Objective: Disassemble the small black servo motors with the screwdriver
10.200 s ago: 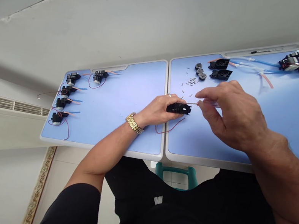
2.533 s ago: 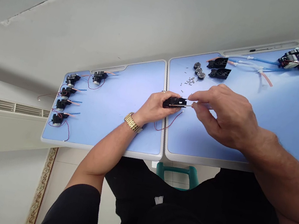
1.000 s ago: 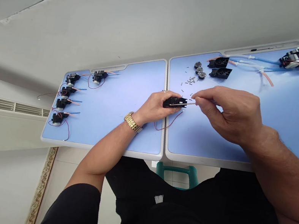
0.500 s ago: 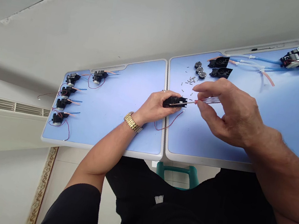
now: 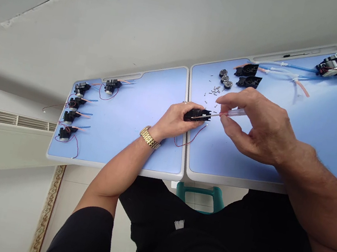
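My left hand (image 5: 174, 121) is closed around a small black plastic housing (image 5: 198, 114) near the gap between the two tables. A thin red wire (image 5: 192, 140) trails below it onto the table. In my right hand (image 5: 261, 127) is a screwdriver (image 5: 238, 112) with a clear handle, pinched between thumb and fingers. Its shaft lies across the housing and the tip meets the housing near my left thumb. Loose screws (image 5: 215, 90) are scattered just beyond the housing. Past them lie round metal-rimmed parts (image 5: 225, 79) and two black shell pieces (image 5: 248, 81).
Several black assemblies with wires (image 5: 76, 103) stand along the left table's far end. More assemblies (image 5: 332, 66) with blue tubes sit at the right table's back. A thin black-ended tool (image 5: 287, 55) rests in the rear groove. A green stool (image 5: 201, 190) is under the tables.
My right thumb and fingers have shifted very slightly left along the screwdriver. The housing and my left hand have stayed in place.
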`<state>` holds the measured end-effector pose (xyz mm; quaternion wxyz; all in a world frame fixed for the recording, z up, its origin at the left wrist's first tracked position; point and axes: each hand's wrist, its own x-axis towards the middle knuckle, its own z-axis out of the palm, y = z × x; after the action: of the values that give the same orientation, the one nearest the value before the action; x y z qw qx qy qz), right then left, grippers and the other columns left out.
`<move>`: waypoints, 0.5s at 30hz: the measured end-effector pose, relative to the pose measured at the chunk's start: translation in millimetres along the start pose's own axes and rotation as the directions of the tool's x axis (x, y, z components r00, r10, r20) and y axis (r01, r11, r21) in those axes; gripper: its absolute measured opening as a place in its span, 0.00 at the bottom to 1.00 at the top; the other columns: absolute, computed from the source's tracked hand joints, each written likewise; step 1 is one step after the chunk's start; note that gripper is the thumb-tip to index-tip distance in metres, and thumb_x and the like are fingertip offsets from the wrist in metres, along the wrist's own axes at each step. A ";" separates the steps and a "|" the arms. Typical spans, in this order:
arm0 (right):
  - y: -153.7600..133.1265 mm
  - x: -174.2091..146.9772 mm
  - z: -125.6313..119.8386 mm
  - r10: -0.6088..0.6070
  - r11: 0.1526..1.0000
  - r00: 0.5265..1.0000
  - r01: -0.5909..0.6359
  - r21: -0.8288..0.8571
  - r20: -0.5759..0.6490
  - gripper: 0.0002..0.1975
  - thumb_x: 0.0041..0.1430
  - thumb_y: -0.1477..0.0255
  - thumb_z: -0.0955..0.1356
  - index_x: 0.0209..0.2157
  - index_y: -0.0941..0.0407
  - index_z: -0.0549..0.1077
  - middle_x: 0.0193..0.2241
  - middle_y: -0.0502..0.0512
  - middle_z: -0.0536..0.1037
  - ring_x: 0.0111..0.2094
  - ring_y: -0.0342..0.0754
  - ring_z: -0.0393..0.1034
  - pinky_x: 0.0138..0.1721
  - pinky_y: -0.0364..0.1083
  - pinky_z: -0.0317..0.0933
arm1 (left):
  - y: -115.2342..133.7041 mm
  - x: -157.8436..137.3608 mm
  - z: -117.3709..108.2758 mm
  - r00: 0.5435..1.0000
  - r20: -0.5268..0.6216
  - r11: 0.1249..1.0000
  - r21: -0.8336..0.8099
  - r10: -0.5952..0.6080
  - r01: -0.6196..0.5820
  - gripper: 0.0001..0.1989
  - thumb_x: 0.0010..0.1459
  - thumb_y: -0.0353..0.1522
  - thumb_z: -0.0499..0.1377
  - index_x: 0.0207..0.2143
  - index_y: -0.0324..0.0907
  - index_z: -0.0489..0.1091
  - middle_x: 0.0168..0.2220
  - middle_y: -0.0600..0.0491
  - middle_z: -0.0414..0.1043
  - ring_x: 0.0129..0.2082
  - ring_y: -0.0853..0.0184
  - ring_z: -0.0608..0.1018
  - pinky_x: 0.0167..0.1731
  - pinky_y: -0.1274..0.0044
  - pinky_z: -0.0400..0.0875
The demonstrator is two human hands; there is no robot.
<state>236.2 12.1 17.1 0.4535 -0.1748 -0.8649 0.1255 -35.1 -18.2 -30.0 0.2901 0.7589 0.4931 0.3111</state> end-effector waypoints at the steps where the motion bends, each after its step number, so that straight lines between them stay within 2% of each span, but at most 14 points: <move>1: 0.6 -0.6 0.1 0.011 1.000 1.000 -0.011 -0.008 0.003 0.14 0.76 0.71 0.73 0.60 0.49 0.78 0.45 0.55 0.88 0.40 0.55 0.85 0.44 0.55 0.80 | -0.2 0.1 0.2 1.000 -0.003 1.000 0.002 0.001 -0.001 0.16 0.70 0.34 0.73 0.58 0.47 0.83 0.53 0.50 0.89 0.50 0.61 0.89 0.55 0.67 0.84; 3: 2.5 -1.9 0.1 0.051 0.998 0.999 -0.051 -0.036 -0.002 0.07 0.78 0.67 0.74 0.54 0.48 0.80 0.41 0.51 0.89 0.34 0.51 0.83 0.36 0.52 0.77 | -0.4 0.2 0.3 1.000 -0.005 1.000 0.002 0.001 -0.001 0.16 0.70 0.34 0.73 0.58 0.47 0.83 0.53 0.50 0.89 0.50 0.61 0.89 0.56 0.66 0.84; 5: 3.6 -2.5 0.1 0.066 0.996 0.998 -0.067 -0.058 -0.013 0.02 0.79 0.68 0.72 0.49 0.47 0.80 0.37 0.49 0.88 0.31 0.50 0.82 0.33 0.50 0.74 | -0.2 0.2 0.0 1.000 -0.002 1.000 -0.008 0.002 -0.002 0.16 0.69 0.33 0.73 0.57 0.46 0.83 0.53 0.50 0.89 0.50 0.62 0.89 0.57 0.67 0.83; 6: 3.6 -2.4 0.0 0.050 0.997 0.999 -0.051 -0.057 -0.019 0.05 0.79 0.71 0.71 0.49 0.47 0.80 0.37 0.49 0.88 0.33 0.50 0.82 0.34 0.51 0.75 | 0.1 0.2 -0.3 1.000 0.001 1.000 -0.013 0.000 0.000 0.16 0.69 0.33 0.73 0.57 0.46 0.83 0.53 0.51 0.89 0.50 0.62 0.88 0.57 0.67 0.83; 9: 1.8 -1.4 -0.7 -0.001 1.000 1.000 0.001 -0.021 -0.018 0.13 0.77 0.76 0.69 0.57 0.49 0.78 0.46 0.55 0.89 0.41 0.54 0.85 0.44 0.54 0.80 | 1.2 -0.1 -0.9 1.000 0.006 1.000 -0.020 -0.016 0.016 0.16 0.69 0.33 0.73 0.58 0.46 0.82 0.53 0.51 0.89 0.50 0.62 0.88 0.57 0.67 0.83; 11: 0.6 -1.2 -1.2 0.017 1.000 1.000 -0.017 -0.003 0.000 0.17 0.76 0.76 0.69 0.61 0.50 0.77 0.48 0.57 0.88 0.44 0.55 0.85 0.49 0.56 0.81 | 1.5 -0.4 -0.9 1.000 0.009 0.999 -0.019 -0.027 0.027 0.16 0.69 0.34 0.73 0.58 0.47 0.82 0.53 0.51 0.89 0.51 0.62 0.88 0.57 0.67 0.83; 13: 0.4 -1.9 -1.0 0.057 0.998 0.998 -0.057 -0.002 0.018 0.18 0.76 0.73 0.70 0.64 0.48 0.76 0.47 0.55 0.88 0.45 0.55 0.86 0.50 0.55 0.82 | 1.3 -0.5 -0.5 1.000 0.008 0.999 -0.019 -0.025 0.025 0.16 0.70 0.34 0.73 0.58 0.47 0.82 0.54 0.50 0.89 0.51 0.61 0.88 0.57 0.67 0.83; 15: 0.5 -2.8 -0.1 0.097 0.995 0.995 -0.097 -0.008 0.011 0.15 0.77 0.67 0.73 0.62 0.46 0.78 0.46 0.52 0.88 0.41 0.54 0.87 0.45 0.54 0.81 | 0.6 -0.5 -0.1 1.000 0.006 1.000 -0.018 -0.014 0.014 0.16 0.70 0.34 0.73 0.58 0.47 0.82 0.54 0.50 0.89 0.51 0.61 0.89 0.57 0.66 0.83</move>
<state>237.8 11.3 14.9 0.4416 -0.2175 -0.8583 0.1452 -35.0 -18.8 -29.6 0.3005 0.7537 0.4948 0.3111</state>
